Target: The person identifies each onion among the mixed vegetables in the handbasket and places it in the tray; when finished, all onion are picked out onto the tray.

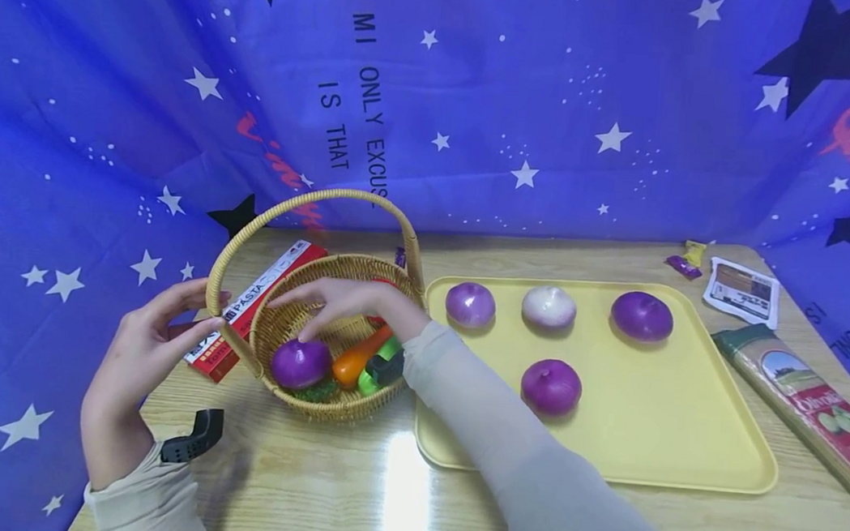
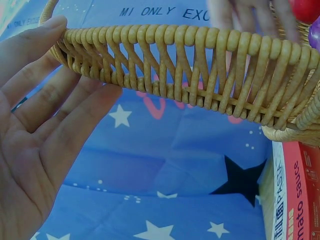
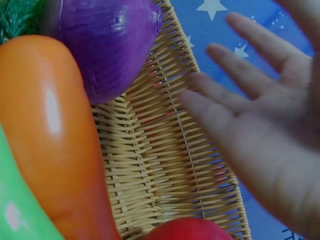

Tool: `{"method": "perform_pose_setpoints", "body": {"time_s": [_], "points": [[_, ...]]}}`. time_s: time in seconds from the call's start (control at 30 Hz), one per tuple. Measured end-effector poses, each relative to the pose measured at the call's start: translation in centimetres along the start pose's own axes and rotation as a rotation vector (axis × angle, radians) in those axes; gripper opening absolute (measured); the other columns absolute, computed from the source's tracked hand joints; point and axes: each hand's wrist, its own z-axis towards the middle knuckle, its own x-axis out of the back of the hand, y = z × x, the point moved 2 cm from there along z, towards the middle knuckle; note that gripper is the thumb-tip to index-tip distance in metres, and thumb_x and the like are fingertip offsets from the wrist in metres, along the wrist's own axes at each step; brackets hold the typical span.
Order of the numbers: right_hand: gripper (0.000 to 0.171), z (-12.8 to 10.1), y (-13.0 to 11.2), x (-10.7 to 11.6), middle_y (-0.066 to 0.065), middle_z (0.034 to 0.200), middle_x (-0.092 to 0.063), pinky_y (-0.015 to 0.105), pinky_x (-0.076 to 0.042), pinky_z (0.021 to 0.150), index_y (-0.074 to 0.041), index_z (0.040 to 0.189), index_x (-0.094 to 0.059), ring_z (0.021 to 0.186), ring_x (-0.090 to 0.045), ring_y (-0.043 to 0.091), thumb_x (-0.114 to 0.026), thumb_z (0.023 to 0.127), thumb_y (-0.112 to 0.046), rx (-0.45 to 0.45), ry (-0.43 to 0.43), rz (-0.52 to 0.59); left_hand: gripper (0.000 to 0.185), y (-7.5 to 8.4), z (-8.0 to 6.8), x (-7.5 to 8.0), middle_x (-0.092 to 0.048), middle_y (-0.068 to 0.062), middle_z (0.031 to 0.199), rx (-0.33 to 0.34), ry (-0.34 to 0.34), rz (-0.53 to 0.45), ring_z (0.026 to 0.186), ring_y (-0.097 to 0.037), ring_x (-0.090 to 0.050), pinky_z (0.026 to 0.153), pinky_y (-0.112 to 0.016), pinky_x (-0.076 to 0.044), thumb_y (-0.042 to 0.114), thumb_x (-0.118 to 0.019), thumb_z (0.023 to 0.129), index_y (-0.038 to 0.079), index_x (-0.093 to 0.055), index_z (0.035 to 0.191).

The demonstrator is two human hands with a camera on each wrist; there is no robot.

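My left hand (image 1: 135,349) grips the wrapped handle (image 2: 190,42) of a wicker basket (image 1: 343,411) low on its left side, thumb on one side and fingers on the other. My right hand (image 1: 346,297) reaches over the basket's far rim with loosely spread fingers and holds nothing. Inside the basket lie a purple onion (image 1: 300,363), an orange carrot (image 3: 55,125) with a leafy green top, a smooth green item (image 3: 20,200) and a round red item (image 3: 187,231). In the head view, the right fingers overlap the space just above the onion.
A yellow tray (image 1: 648,442) to the right carries several onions (image 1: 551,387), one of them pale. A red pasta box (image 1: 218,358) lies behind the basket's left side. Beyond the tray are a long package (image 1: 804,402), a white packet (image 1: 742,289) and small wrapped sweets (image 1: 684,266).
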Motion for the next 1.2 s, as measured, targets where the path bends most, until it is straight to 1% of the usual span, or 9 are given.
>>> {"method": "perform_pose_setpoints", "body": {"time_s": [0.13,0.23,0.37,0.43,0.5,0.6,0.87,1.1,1.2], "points": [[0.069,0.4,0.8,-0.8,-0.009,0.151,-0.036,0.04,-0.026,0.119,-0.029,0.142,-0.04,0.144,-0.027,0.019,-0.073,0.082,-0.03,-0.098,-0.057,0.006,0.041,0.0,0.0,0.0,-0.062,0.026,0.106,0.001,-0.006,-0.004,0.1,0.011,-0.058,0.079,-0.003,-0.049,-0.001,-0.066,0.084,0.008,-0.058,0.123],[0.07,0.7,1.3,-1.3,-0.005,0.15,-0.037,0.036,-0.031,0.117,-0.028,0.143,-0.04,0.142,-0.031,0.02,-0.073,0.081,-0.031,-0.15,-0.11,-0.049,0.041,0.0,0.0,0.1,-0.062,0.025,0.106,0.005,-0.011,-0.002,0.1,0.01,-0.057,0.08,-0.003,-0.049,-0.001,-0.065,0.085,0.008,-0.058,0.124],[0.071,1.1,1.6,-1.9,-0.003,0.147,-0.041,0.028,-0.037,0.111,-0.025,0.144,-0.039,0.136,-0.038,0.017,-0.073,0.081,-0.031,-0.167,-0.172,-0.19,0.041,0.0,0.0,0.1,-0.061,0.028,0.106,0.011,-0.004,0.008,0.099,0.011,-0.057,0.077,-0.003,-0.049,-0.001,-0.066,0.084,0.007,-0.058,0.124],[0.071,1.3,1.6,-2.2,-0.003,0.146,-0.042,0.025,-0.038,0.108,-0.027,0.144,-0.039,0.133,-0.04,0.015,-0.073,0.081,-0.031,-0.17,-0.191,-0.236,0.041,0.0,-0.1,0.1,-0.06,0.029,0.107,0.016,-0.001,0.011,0.099,0.012,-0.057,0.076,-0.003,-0.049,-0.001,-0.066,0.084,0.007,-0.058,0.123],[0.072,1.4,1.6,-2.5,-0.004,0.145,-0.043,0.025,-0.038,0.107,-0.03,0.144,-0.038,0.131,-0.04,0.014,-0.073,0.081,-0.031,-0.176,-0.201,-0.25,0.041,0.0,-0.2,0.0,-0.06,0.029,0.107,0.019,-0.001,0.012,0.099,0.012,-0.057,0.076,-0.003,-0.049,0.0,-0.067,0.084,0.008,-0.058,0.124],[0.071,1.4,1.6,-2.6,-0.005,0.144,-0.043,0.025,-0.039,0.106,-0.031,0.143,-0.039,0.13,-0.041,0.015,-0.074,0.081,-0.029,-0.183,-0.207,-0.229,0.041,0.0,-0.2,-0.1,-0.061,0.028,0.107,0.014,-0.002,0.013,0.1,0.012,-0.057,0.077,-0.003,-0.049,0.0,-0.067,0.084,0.008,-0.059,0.124],[0.068,1.1,1.4,-2.3,-0.004,0.142,-0.046,0.024,-0.042,0.101,-0.031,0.141,-0.043,0.124,-0.045,0.014,-0.074,0.081,-0.027,-0.175,-0.193,-0.156,0.042,0.0,-0.1,0.0,-0.061,0.028,0.108,0.008,-0.002,0.013,0.099,0.012,-0.058,0.076,-0.003,-0.049,-0.001,-0.067,0.084,0.008,-0.059,0.124],[0.067,1.0,0.6,-1.6,-0.002,0.139,-0.048,0.02,-0.046,0.097,-0.028,0.141,-0.044,0.119,-0.049,0.013,-0.073,0.081,-0.023,-0.128,-0.163,-0.072,0.042,-0.1,-0.1,-0.1,-0.061,0.028,0.107,0.001,-0.004,0.004,0.098,0.011,-0.058,0.075,-0.004,-0.05,-0.001,-0.067,0.084,0.008,-0.058,0.123],[0.068,0.9,0.3,-0.9,-0.001,0.139,-0.049,0.019,-0.048,0.095,-0.028,0.141,-0.044,0.117,-0.052,0.013,-0.074,0.081,-0.022,-0.112,-0.137,-0.063,0.042,-0.1,-0.1,0.0,-0.06,0.029,0.107,-0.003,-0.004,0.007,0.098,0.011,-0.058,0.075,-0.003,-0.05,-0.002,-0.066,0.084,0.008,-0.058,0.124]]}}
